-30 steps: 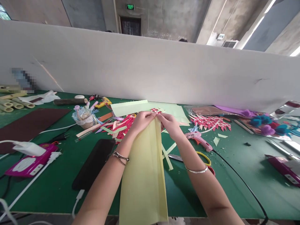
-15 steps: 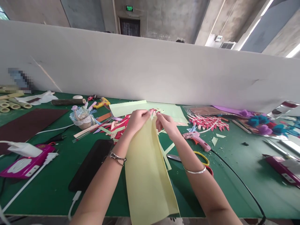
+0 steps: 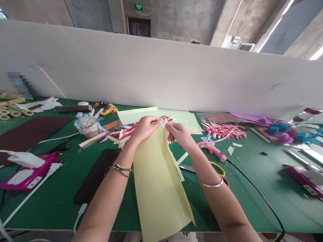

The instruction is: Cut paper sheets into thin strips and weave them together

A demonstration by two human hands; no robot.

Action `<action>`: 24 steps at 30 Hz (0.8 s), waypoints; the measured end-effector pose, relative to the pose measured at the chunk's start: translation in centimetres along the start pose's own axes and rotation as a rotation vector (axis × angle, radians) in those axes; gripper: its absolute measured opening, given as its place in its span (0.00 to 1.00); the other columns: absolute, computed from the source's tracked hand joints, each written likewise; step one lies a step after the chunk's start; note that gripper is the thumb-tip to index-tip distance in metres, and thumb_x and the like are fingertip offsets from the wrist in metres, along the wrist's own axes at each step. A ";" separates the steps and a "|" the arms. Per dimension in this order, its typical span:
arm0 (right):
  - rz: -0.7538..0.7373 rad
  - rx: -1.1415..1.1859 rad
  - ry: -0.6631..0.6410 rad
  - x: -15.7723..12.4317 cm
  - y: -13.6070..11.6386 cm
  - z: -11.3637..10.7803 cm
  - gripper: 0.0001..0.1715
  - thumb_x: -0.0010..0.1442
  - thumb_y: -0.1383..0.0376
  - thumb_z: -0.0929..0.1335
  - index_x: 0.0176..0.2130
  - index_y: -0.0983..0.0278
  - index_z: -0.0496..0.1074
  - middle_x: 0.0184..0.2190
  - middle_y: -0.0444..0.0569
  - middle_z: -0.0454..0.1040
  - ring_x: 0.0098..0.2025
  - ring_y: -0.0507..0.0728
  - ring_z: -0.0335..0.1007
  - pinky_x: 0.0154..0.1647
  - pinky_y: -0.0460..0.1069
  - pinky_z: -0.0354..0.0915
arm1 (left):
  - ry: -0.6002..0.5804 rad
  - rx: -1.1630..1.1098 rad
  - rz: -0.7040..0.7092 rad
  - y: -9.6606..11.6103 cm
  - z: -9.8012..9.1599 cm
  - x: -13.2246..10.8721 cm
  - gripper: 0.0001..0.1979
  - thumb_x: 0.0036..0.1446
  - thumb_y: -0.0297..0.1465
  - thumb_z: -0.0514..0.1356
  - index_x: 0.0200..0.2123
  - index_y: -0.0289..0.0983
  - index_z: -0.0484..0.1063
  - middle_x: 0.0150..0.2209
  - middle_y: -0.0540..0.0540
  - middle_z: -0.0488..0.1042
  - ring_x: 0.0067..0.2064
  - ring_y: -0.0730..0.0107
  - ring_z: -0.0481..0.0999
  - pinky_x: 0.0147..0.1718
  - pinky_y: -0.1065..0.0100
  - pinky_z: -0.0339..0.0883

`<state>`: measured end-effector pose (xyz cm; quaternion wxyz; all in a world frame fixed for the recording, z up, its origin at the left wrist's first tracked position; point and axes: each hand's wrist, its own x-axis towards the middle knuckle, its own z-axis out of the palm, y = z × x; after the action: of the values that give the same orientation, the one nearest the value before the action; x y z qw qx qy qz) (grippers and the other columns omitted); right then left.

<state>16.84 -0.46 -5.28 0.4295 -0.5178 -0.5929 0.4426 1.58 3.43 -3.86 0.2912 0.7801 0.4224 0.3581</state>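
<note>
A long pale yellow paper sheet [image 3: 157, 181] runs from the near table edge up to my hands, with a lengthwise fold along its right side. My left hand [image 3: 145, 128] pinches the sheet's far end from the left. My right hand [image 3: 178, 134] pinches the same end from the right, fingers closed on the folded edge. Both wrists wear bracelets. Just past my fingers lies a small red and white woven paper piece [image 3: 168, 118] on light green sheets [image 3: 141, 115].
On the green table [image 3: 252, 174] lie a pink glue gun [image 3: 212, 150], yellow-handled scissors [image 3: 215, 169] by my right wrist, red paper strips [image 3: 126, 132], woven red pieces [image 3: 224, 131], a black phone [image 3: 97, 176], a pink power strip [image 3: 27, 174] and a black cable [image 3: 254, 190]. A white partition [image 3: 161, 74] stands behind.
The sheet's near end has swung right and spread, its folded flap opening. My hands have parted slightly at the far end and stay on the sheet.
</note>
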 end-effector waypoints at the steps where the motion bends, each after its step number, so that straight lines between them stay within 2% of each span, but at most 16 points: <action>1: 0.000 -0.001 -0.001 0.0 0.0 0.0 0.21 0.57 0.55 0.62 0.19 0.62 0.57 0.12 0.41 0.65 0.14 0.47 0.57 0.18 0.43 0.55 | -0.001 -0.004 0.008 -0.1 -0.2 0.0 0.20 0.55 0.43 0.50 0.20 0.38 0.47 0.21 0.54 0.43 0.22 0.77 0.46 0.21 0.72 0.41; 10: -0.010 -0.055 -0.012 0.5 0.9 -0.4 0.27 0.58 0.53 0.60 0.14 0.64 0.59 0.12 0.43 0.64 0.14 0.46 0.56 0.22 0.44 0.56 | 0.122 0.062 0.035 -0.8 -2.5 0.0 0.18 0.56 0.41 0.49 0.21 0.38 0.47 0.21 0.54 0.44 0.24 0.77 0.47 0.23 0.72 0.43; 16: -0.092 -0.139 -0.095 -0.3 -0.2 0.0 0.28 0.56 0.44 0.58 0.25 0.65 0.65 0.25 0.45 0.69 0.26 0.50 0.64 0.27 0.45 0.58 | 0.118 0.130 0.043 0.1 -2.3 -0.3 0.19 0.56 0.39 0.49 0.20 0.38 0.46 0.20 0.54 0.44 0.23 0.76 0.47 0.23 0.71 0.42; 20: -0.081 -0.307 -0.060 -1.0 -1.1 0.3 0.23 0.55 0.49 0.61 0.22 0.65 0.63 0.21 0.43 0.65 0.26 0.50 0.60 0.26 0.46 0.55 | 0.114 0.145 0.059 0.4 -2.2 -0.4 0.19 0.57 0.39 0.49 0.20 0.38 0.45 0.21 0.54 0.44 0.23 0.76 0.46 0.23 0.71 0.42; 24: -0.041 -0.223 -0.044 -1.2 -1.4 0.1 0.18 0.55 0.59 0.60 0.18 0.64 0.59 0.17 0.42 0.63 0.21 0.48 0.55 0.23 0.45 0.51 | 0.119 0.148 0.066 0.3 -2.4 -0.5 0.19 0.57 0.39 0.49 0.20 0.38 0.44 0.20 0.54 0.43 0.23 0.77 0.46 0.23 0.71 0.42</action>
<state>16.51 -1.75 -4.05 0.3650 -0.5404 -0.6582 0.3761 -0.40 3.24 -2.35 0.1952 0.7902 0.4385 0.3811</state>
